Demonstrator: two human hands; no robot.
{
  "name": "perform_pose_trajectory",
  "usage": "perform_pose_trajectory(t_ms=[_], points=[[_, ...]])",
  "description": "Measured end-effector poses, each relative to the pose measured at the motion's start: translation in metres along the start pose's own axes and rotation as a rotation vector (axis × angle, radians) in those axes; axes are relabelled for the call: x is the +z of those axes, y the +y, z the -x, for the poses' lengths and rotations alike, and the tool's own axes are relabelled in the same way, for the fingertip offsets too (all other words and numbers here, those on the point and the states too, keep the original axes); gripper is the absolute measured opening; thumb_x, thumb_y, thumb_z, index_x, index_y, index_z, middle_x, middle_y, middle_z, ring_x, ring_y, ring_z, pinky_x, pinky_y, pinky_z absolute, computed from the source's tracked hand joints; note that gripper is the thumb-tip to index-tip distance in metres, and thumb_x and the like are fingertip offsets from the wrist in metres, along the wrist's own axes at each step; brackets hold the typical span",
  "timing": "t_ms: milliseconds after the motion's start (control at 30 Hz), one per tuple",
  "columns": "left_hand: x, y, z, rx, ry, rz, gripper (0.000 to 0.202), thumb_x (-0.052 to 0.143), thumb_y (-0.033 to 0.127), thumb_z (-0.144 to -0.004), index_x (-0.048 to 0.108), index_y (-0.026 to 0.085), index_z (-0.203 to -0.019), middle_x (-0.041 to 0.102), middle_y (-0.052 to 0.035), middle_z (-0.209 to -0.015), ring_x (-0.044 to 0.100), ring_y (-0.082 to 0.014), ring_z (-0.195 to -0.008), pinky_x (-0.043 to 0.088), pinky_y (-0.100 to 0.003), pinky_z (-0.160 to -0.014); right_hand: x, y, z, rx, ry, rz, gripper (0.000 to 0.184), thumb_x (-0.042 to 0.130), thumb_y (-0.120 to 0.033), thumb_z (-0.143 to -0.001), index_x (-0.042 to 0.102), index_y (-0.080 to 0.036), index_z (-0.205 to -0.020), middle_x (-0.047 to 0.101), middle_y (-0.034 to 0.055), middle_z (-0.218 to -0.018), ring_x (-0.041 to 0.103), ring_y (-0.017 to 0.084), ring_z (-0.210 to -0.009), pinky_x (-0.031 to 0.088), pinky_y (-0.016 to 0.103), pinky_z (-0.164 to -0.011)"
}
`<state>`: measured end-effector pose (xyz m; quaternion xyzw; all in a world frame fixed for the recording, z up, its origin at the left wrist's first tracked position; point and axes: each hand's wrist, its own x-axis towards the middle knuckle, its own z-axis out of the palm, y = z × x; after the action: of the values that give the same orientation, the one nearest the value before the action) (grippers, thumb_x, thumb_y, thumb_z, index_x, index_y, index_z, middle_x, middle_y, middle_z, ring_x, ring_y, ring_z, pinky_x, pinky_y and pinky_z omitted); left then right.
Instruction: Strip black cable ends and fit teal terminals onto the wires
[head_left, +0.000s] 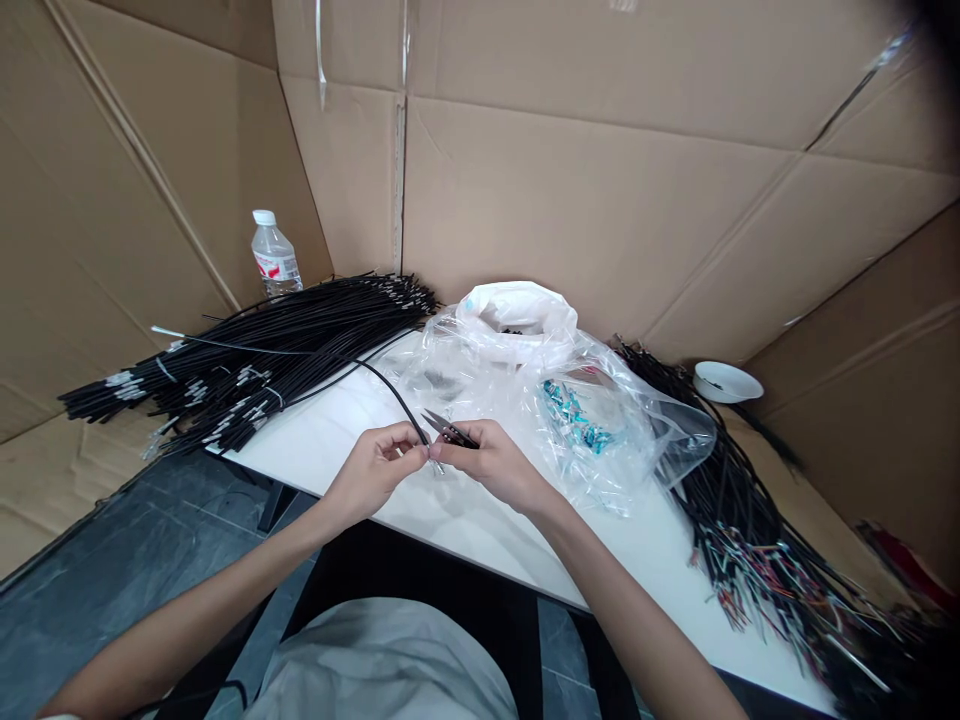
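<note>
Over the front of the white table my left hand (384, 462) pinches a black cable (391, 388) close to its end. The cable arcs back leftward over the pile of black cables, where its far end shows pale. Fingertips of my right hand (489, 462) meet the left ones at the cable's end. Held in that right hand is a pair of small dark thread snips (448, 430), blades pointing up and to the left. A short silvery bit shows below the fingertips; its detail is too small to tell.
Bundled black cables (300, 330) lie at left, a water bottle (274, 255) behind them. A white bag (517, 310) stands at the back beside clear plastic holding blue-green scraps (577, 418). Cables with stripped coloured wires (765, 580) and a white bowl (727, 382) are at right. Cardboard walls (570, 200) surround the table.
</note>
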<state>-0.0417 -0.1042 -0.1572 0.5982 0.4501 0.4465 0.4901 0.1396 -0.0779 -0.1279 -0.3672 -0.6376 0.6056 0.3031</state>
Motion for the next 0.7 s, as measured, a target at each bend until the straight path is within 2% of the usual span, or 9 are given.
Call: perform_pose_trajectory(t_ms=[67,133,267,333,500,700], points=[[-0.003,0.001,0.000,0.006,-0.026,0.001,0.027,0.066,0.042,-0.081,0.061,0.016,-0.073,0.056,0.0004,-0.072,0.048,-0.0135,-0.071,0.038,-0.026,-0.069,-0.004,-0.004,0.000,0.025,-0.056,0.000,0.041,0.077,-0.050,-0.072,0.052,-0.019,-0.066,0.032,-0.0077,-0.057,0.025,0.009,-0.056,0.020,0.027,-0.056],[-0.007,0.003,0.001,0.011,-0.046,-0.003,0.026,0.066,0.041,-0.081,0.061,0.016,-0.074,0.057,0.0004,-0.073,0.048,-0.0136,-0.071,0.038,-0.026,-0.069,-0.008,-0.008,0.000,0.023,-0.059,0.025,0.039,0.075,-0.049,-0.074,0.050,-0.019,-0.066,0.030,-0.0081,-0.057,0.023,0.009,-0.056,0.019,0.027,-0.055],[-0.015,0.008,0.003,0.010,-0.059,-0.016,0.028,0.067,0.043,-0.082,0.064,0.016,-0.076,0.056,0.0012,-0.069,0.045,-0.0123,-0.065,0.035,-0.025,-0.063,-0.009,-0.008,0.003,-0.018,0.058,0.090,0.036,0.068,-0.046,-0.077,0.047,-0.020,-0.065,0.031,-0.0072,-0.060,0.025,0.009,-0.056,0.020,0.028,-0.055],[-0.016,0.008,0.004,0.011,-0.054,-0.021,0.030,0.068,0.045,-0.083,0.065,0.016,-0.076,0.054,0.0015,-0.068,0.044,-0.0120,-0.064,0.034,-0.025,-0.061,-0.005,-0.004,0.004,-0.044,0.102,0.090,0.034,0.068,-0.047,-0.078,0.051,-0.019,-0.066,0.034,-0.0062,-0.062,0.028,0.010,-0.058,0.021,0.028,-0.055],[-0.015,0.006,0.005,0.044,-0.020,-0.109,0.031,0.070,0.045,-0.085,0.066,0.016,-0.075,0.056,0.0003,-0.074,0.045,-0.0125,-0.068,0.032,-0.025,-0.061,0.004,0.005,0.002,-0.064,0.055,0.062,0.039,0.077,-0.053,-0.074,0.065,-0.016,-0.076,0.044,-0.0044,-0.064,0.035,0.011,-0.062,0.025,0.028,-0.058],[-0.011,0.006,0.008,0.073,-0.006,-0.235,0.020,0.063,0.035,-0.086,0.067,0.017,-0.076,0.061,-0.0002,-0.078,0.051,-0.0133,-0.071,0.038,-0.024,-0.064,0.002,0.004,0.001,-0.041,-0.012,0.046,0.043,0.077,-0.055,-0.074,0.057,-0.017,-0.069,0.040,-0.0045,-0.063,0.033,0.011,-0.063,0.025,0.028,-0.060]])
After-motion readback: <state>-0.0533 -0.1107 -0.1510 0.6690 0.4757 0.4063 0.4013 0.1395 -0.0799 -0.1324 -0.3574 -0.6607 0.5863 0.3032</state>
